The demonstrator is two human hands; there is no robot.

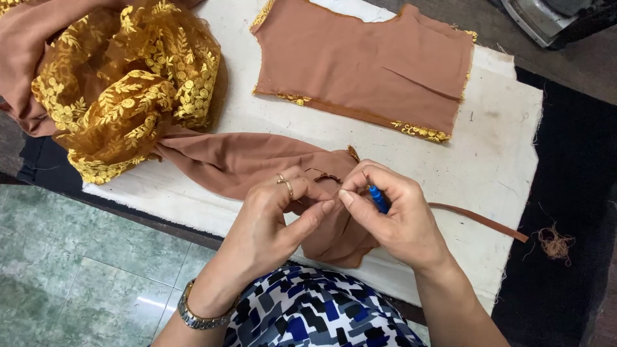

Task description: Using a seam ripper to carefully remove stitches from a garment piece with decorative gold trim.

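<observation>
My left hand (273, 215), with a ring and a metal wristwatch, pinches a fold of brown fabric (250, 164) near the front of the white padded board (501, 148). Close beside it, my right hand (398, 215) grips a small blue-handled tool (379, 199) whose tip is hidden at the same fabric edge, where frayed threads stick out. The two hands nearly touch at the fingertips. A narrow brown strip (482, 222) trails out to the right from under my right hand.
A cut brown bodice piece (366, 64) with gold lace edging lies flat at the back. Bunched gold embroidered net (128, 83) sits at the left. A tuft of brown thread (554, 243) rests on the black surface at right. Green tiled floor (77, 270) lies below left.
</observation>
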